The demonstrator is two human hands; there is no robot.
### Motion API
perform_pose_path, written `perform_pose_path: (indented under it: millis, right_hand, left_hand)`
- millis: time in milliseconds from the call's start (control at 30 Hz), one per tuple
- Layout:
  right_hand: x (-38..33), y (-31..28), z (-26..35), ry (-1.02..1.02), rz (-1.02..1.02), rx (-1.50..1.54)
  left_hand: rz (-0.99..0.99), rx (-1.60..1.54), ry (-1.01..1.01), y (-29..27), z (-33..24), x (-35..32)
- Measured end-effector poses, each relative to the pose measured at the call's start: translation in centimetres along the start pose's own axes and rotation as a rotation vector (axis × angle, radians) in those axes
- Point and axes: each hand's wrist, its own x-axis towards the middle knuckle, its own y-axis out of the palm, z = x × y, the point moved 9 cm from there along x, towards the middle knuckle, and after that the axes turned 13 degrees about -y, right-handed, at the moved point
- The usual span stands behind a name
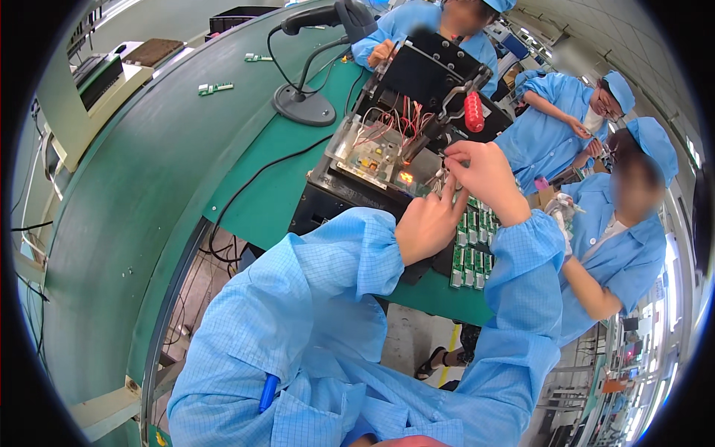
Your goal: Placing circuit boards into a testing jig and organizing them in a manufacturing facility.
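Black fixture (350, 191), near left hand (428, 229), boards (468, 258) rightward

- Illumination: bright, diffuse; white lamps (691, 145) glare near the right rim.
- Local source: small amber-lit display (406, 178), glowing.
- Sheen: soft, on the smooth green counter (149, 186), its edge bowed by fisheye distortion.
- Field: circular, black-cornered.
- Focus: bare right hand (488, 179) fairly sharp; blue-clad co-workers (629, 242) partly blurred.

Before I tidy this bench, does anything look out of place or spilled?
Two small circuit boards lie loose left of the black scanner stand, apart from the neat rows of boards near the left hand. They look like strays, though that may be normal. I see no spill.
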Motion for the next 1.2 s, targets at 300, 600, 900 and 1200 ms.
perform_pose_path:
  millis: [300, 600, 900, 1200]
  right_hand:
    - [0.6, 2.0, 0.3, -0.064, 0.047, -0.034]
    - [-0.6, 1.3, -0.6, 0.065, -0.038, 0.083]
    - [-1.0, 0.5, -0.7, 0.061, -0.131, 0.121]
    - [-1.3, 1.2, -0.5, 0.044, -0.051, 0.042]
  left_hand:
    - [0.104, 0.092, -0.016, 1.8, 0.1, -0.6]
    - [0.016, -0.04, -0.065, 0.8, 0.3, -0.3]
    - [0.072, 0.005, -0.039, 2.8, 0.5, 0.0]
    - [0.118, 0.179, -0.049, 1.8, -1.1, 0.6]
